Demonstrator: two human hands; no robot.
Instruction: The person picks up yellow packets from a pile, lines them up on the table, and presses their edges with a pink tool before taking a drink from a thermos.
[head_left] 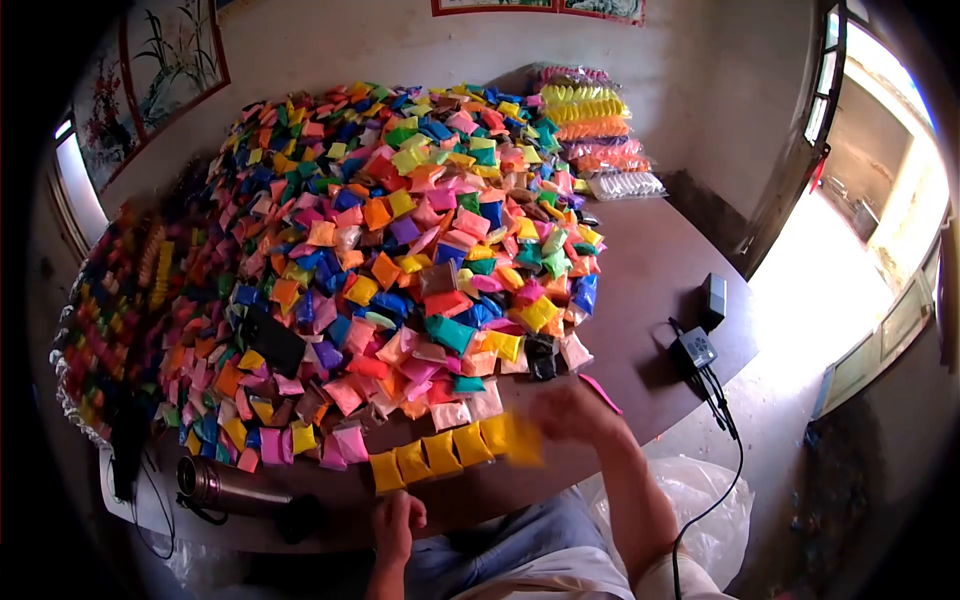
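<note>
A row of yellow packets (pixel 441 454) lies along the near edge of the table, in front of a big heap of small coloured packets (pixel 400 250). My left hand (pixel 398 515) is closed, its fingers curled, just below the leftmost yellow packet. What it holds, if anything, is hidden. At the other end of the row is my right hand (pixel 578 412), smeared by motion. A blurred yellow packet (pixel 524 440) hangs from its fingertips, at the row's right end. A thin pink strip (pixel 601 394) lies beside the right hand.
A metal flask (pixel 230 486) lies on its side at the front left, and a dark phone-like object (pixel 270 340) rests on the heap. Bagged coloured stacks (pixel 595 130) stand at the back. A black device with cables (pixel 694 348) sits near the right edge.
</note>
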